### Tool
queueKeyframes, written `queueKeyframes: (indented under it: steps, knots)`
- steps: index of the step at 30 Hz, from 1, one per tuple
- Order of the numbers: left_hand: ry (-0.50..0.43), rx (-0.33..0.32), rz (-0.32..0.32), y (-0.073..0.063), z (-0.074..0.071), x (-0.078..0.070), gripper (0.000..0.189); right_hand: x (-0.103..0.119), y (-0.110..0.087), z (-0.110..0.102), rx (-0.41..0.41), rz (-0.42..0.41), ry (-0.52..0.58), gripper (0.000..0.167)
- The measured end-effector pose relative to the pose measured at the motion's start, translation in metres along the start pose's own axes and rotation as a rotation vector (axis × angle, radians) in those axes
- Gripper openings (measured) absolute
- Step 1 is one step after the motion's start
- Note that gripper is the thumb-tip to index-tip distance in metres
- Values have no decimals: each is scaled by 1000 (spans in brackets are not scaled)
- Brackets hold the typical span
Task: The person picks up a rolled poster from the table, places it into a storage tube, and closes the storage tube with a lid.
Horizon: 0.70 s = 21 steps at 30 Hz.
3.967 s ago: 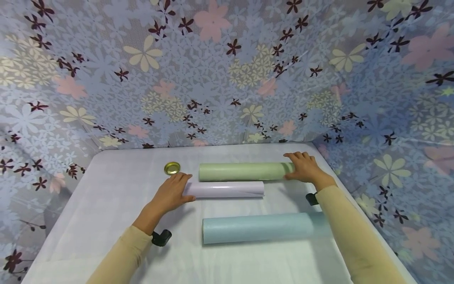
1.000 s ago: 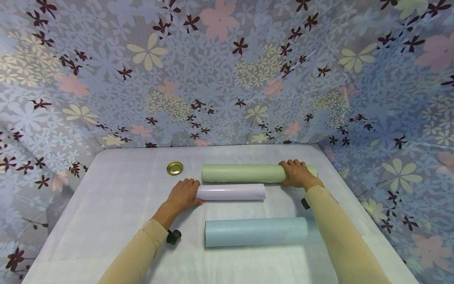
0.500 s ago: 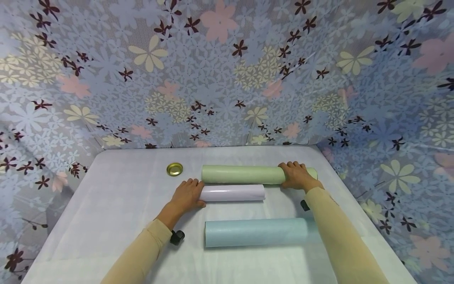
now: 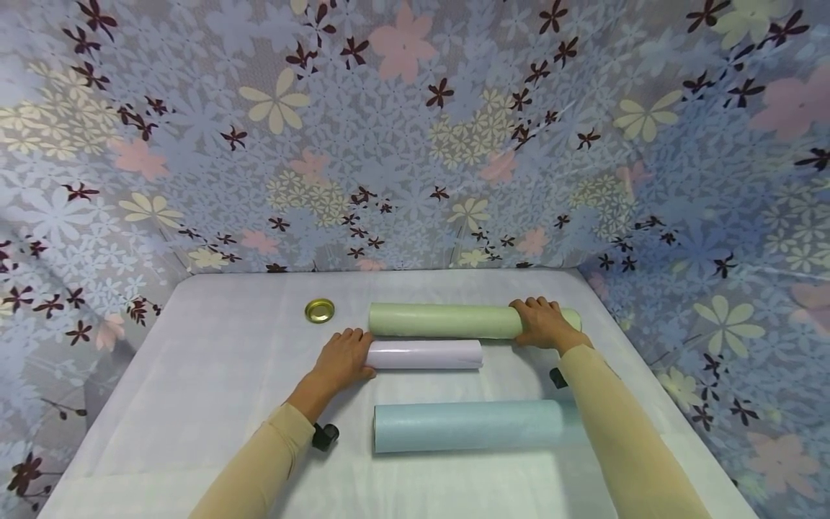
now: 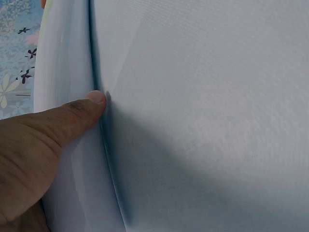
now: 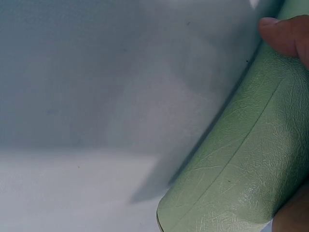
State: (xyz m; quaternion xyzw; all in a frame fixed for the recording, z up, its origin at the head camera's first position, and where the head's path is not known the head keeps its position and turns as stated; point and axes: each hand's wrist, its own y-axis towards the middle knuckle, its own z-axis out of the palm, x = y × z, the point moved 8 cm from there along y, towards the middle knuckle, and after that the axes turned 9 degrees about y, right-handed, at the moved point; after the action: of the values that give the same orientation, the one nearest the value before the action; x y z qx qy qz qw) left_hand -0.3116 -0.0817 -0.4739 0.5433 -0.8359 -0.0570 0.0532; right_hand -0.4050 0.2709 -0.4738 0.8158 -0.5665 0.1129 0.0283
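Note:
My left hand [image 4: 341, 358] holds a glossy pale lilac roll of sheet material [image 4: 424, 355] at its left part. In the left wrist view my thumb presses along the near side of the lilac roll [image 5: 72, 43]; the fingers beyond it are mostly hidden. My right hand [image 4: 543, 322] grips a pale green roll [image 4: 444, 320] near its right end, fingers over the far side. The right wrist view has my thumb on the near side of the green roll [image 6: 231, 154], whose surface is creased and textured. Both rolls lie on the table, nearly parallel, green behind lilac.
A longer light blue roll [image 4: 467, 426] lies nearer the front, its right end behind my right sleeve. A small gold round lid [image 4: 320, 311] sits at the back left. White cloth covers the table [image 4: 214, 375]. Flowered fabric [image 4: 389, 144] hangs behind and at both sides.
Since four seconds ago, my left hand has slid right along the lilac roll and taken hold. My right hand has moved left from the green roll's end and closed round it. Lately both barely move.

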Motion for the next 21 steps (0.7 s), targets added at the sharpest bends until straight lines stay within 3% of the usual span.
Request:
queueKeyframes:
  steps: [13,21]
  knots:
    - [15,-54,-1,-15,-18,8,58,1,-8,-9,-27,-7,-6,72]
    - [54,-152,17,-24,-37,10,55,-1,-11,-16,-45,-10,-13,74]
